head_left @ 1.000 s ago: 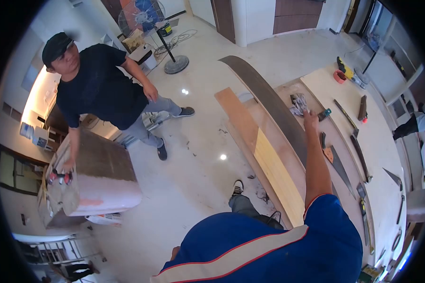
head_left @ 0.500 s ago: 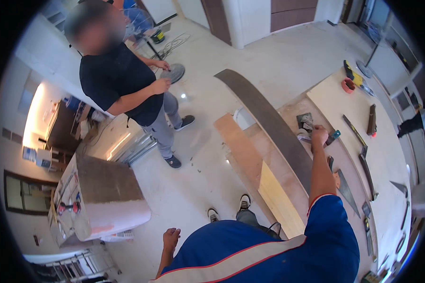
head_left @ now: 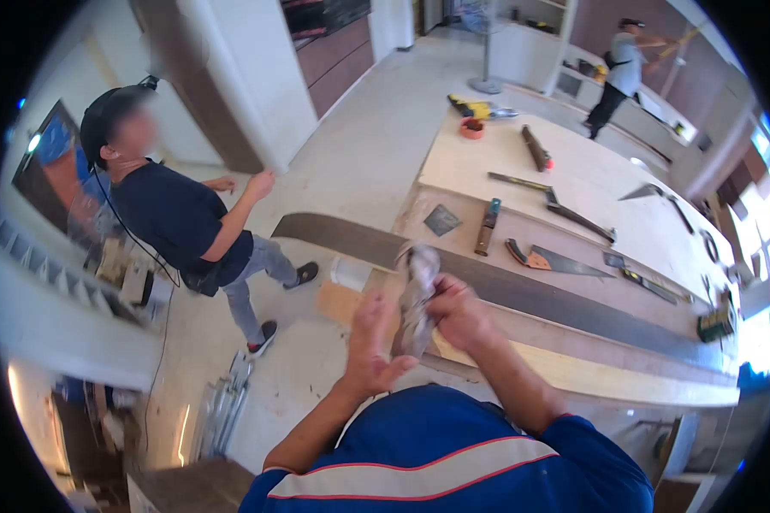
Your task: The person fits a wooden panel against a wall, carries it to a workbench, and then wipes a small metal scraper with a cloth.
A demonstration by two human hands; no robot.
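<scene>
A crumpled grey-white work glove, blurred by motion, hangs in front of my body. My right hand is closed on its side, with the fingers pinching the fabric. Just left of the glove, my left hand is raised with its fingers stretched up and the thumb apart, holding nothing. Beyond both hands lies a long dark board with a curved far end. A pale wooden strip runs along the near side of the work table.
A handsaw, a block plane, a dark square plate and a hammer lie on the work table. A yellow power tool sits farther back. One person stands at left, another works at the far wall.
My right hand has lifted the glove from the table and brought it before my body. My left hand has risen beside it. The view has turned right; the person at left has turned.
</scene>
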